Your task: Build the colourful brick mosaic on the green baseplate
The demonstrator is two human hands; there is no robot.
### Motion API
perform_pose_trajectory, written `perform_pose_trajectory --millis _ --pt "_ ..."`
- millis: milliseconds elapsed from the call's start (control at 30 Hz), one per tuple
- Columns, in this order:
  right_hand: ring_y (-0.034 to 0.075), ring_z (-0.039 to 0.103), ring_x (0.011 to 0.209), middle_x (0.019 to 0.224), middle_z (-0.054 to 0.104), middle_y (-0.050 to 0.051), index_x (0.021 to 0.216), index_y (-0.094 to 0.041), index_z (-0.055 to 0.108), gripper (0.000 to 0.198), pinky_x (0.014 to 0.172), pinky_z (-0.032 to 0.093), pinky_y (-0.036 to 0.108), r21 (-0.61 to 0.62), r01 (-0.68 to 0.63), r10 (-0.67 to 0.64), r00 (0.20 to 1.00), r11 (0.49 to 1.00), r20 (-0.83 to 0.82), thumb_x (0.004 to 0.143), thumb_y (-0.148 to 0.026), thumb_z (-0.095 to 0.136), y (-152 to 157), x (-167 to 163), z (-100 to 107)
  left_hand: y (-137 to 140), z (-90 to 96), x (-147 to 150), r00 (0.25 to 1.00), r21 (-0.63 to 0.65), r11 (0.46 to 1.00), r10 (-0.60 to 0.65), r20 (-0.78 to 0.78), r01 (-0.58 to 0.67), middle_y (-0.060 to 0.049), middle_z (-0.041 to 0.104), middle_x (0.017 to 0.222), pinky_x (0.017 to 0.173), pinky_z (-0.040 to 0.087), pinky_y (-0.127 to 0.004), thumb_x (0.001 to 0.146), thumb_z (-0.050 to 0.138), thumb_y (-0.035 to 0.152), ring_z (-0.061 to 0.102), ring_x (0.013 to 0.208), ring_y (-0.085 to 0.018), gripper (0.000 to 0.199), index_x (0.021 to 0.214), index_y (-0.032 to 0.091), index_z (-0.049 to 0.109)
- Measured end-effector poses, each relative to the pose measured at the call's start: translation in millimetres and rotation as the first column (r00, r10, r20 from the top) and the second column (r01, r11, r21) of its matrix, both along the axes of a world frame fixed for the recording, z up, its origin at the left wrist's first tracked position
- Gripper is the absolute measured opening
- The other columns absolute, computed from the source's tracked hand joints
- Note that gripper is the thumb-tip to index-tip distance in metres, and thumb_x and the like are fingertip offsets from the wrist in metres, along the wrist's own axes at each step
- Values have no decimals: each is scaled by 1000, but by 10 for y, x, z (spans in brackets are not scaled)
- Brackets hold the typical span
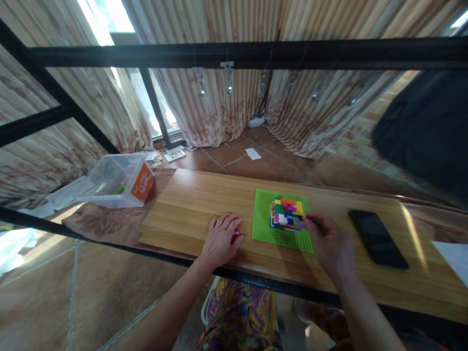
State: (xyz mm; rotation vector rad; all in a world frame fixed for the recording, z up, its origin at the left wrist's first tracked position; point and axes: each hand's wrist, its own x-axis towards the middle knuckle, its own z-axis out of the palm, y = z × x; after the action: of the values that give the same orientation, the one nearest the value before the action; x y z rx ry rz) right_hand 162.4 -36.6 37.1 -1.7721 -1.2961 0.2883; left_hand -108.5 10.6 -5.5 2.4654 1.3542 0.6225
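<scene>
- Left hand [220, 239]: rests palm-down on the wooden board [190, 204], fingers closed over a red brick [236, 235].
- Right hand [329, 243]: fingertips pinch a small red piece [307, 218] against the brick block [287, 213] on the green baseplate [263, 219].

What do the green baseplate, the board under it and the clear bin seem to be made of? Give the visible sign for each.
Green baseplate: likely moulded plastic, matt, evenly studded. Board: wood or wood-look laminate, smooth, with grain lines. Clear bin: see-through plastic.

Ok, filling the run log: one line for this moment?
left hand on red brick | right hand at block build | green baseplate | phone right
</scene>
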Motion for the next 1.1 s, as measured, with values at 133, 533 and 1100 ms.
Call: perform_pose_trajectory --millis 133,533,1100 --pt "25 71 79 87 75 10 92 -18 68 31 71 54 37 0 38 -38 999 999 4 83 -46 59 192 183 -18 8 3 -6 1000 -3 1000 -3 -9 3 -7 55 141 107 35 -48 89 58 31 45 132 -27 40 128 24 54" --pt "25 63 109 109 72 7 84 -23 74 24 99 45 48 99 -77 96 974 992 -203 76 -44 68 571 319 -404 21 -2 -20 999 -2 1000 4 -32 -4 -7 56 140 108 34 -48 89 58 32 46 131 -27 40 128 24 54" --pt "19 69 78 86 76 5 80 -20 76 29 74 57 37 13 -64 56 739 998 -672 59 -39 82 614 261 -396 31 -16 -26 999 21 1000 -12 -35 13 -9 56 140 108 36 -48 91 56 32 47 131 -27 40 130 24 53"
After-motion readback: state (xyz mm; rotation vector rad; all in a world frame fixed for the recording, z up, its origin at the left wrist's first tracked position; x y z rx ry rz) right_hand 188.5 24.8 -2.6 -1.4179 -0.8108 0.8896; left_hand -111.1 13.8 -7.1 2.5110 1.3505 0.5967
